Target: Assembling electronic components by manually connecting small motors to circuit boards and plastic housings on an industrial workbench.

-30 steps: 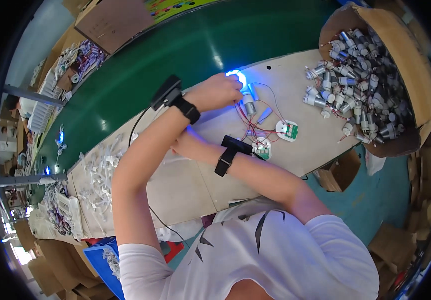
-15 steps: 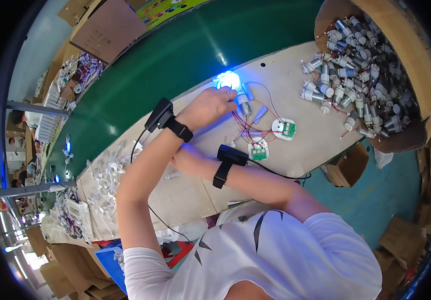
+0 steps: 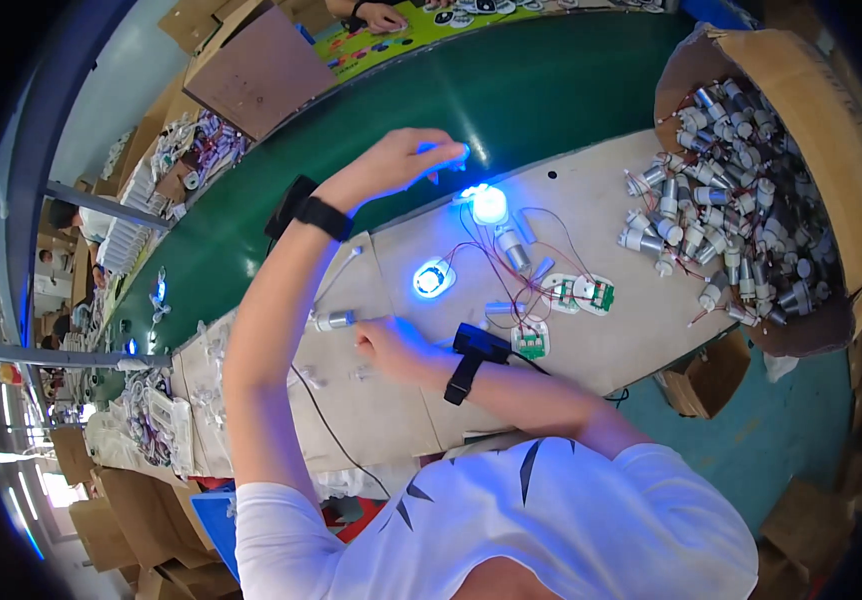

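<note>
My left hand (image 3: 398, 165) is raised over the edge of the green surface, its fingers bent together. Blue glare hides what sits at the fingertips. Below and right of it a round lamp (image 3: 490, 206) glows blue-white, with a silver cylindrical motor (image 3: 514, 250) beside it. A second round white piece with a blue-lit ring (image 3: 432, 278) lies between my hands. My right hand (image 3: 396, 348) is low over the table, fingers curled and mostly hidden. Just beyond them is another small motor (image 3: 334, 320). Thin red and dark wires lead to white plates with green circuit boards (image 3: 530, 341).
A large cardboard box (image 3: 821, 170) spills many small motors onto the pale table (image 3: 591, 190) at right. Clear plastic parts (image 3: 213, 375) lie at left. Beyond the green surface (image 3: 351, 130) stand a brown carton (image 3: 261, 75) and another person's hand (image 3: 381, 17).
My left hand has lifted off the glowing lamp, up and left. My right hand has come out from under my left forearm. The second lit piece and the motor by my right hand now show.
</note>
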Action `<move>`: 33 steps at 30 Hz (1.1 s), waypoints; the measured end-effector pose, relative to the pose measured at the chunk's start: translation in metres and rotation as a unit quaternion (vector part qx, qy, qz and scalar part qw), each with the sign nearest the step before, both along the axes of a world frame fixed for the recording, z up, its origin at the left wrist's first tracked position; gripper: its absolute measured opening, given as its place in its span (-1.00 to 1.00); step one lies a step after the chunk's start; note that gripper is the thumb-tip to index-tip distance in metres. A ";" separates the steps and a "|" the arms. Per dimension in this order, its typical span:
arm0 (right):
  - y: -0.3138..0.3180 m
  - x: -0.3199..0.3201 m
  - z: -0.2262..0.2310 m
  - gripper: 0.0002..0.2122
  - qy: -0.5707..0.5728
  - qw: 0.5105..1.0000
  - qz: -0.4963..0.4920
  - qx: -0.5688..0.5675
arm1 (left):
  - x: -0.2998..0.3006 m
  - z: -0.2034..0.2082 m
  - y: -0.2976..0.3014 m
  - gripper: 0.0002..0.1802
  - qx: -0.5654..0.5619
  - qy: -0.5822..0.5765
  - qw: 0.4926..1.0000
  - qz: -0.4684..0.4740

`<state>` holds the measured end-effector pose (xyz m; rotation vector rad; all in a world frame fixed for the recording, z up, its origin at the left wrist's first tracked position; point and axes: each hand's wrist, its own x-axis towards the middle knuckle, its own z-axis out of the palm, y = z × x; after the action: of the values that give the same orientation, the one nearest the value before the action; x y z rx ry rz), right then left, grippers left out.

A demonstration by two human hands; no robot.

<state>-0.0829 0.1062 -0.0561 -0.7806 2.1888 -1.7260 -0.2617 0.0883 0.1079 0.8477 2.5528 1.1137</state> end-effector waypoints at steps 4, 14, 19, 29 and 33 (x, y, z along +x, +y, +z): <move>0.003 -0.005 0.003 -0.93 0.024 0.999 0.009 -0.023 | 0.004 -0.032 0.010 -0.61 -0.062 -0.099 0.986 -0.118; 0.005 -0.006 0.006 -0.91 0.051 0.999 0.009 -0.003 | 0.036 -0.048 0.058 -0.53 -0.217 -0.141 0.929 -0.265; 0.003 -0.006 0.004 -0.92 0.072 0.997 0.010 0.013 | 0.040 -0.046 0.060 -0.60 -0.227 -0.127 0.924 -0.280; -0.001 -0.010 -0.001 -0.88 0.051 0.995 0.021 0.080 | 0.049 0.014 0.040 -0.82 -0.113 -0.149 0.947 -0.261; 0.003 -0.008 0.010 -0.88 0.051 0.995 0.025 0.081 | 0.062 0.056 0.006 -0.87 -0.111 -0.129 0.970 -0.174</move>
<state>-0.0907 0.1093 -0.0461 -0.8914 2.3198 -1.4942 -0.1999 0.0946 0.1635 0.9724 2.1585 0.7594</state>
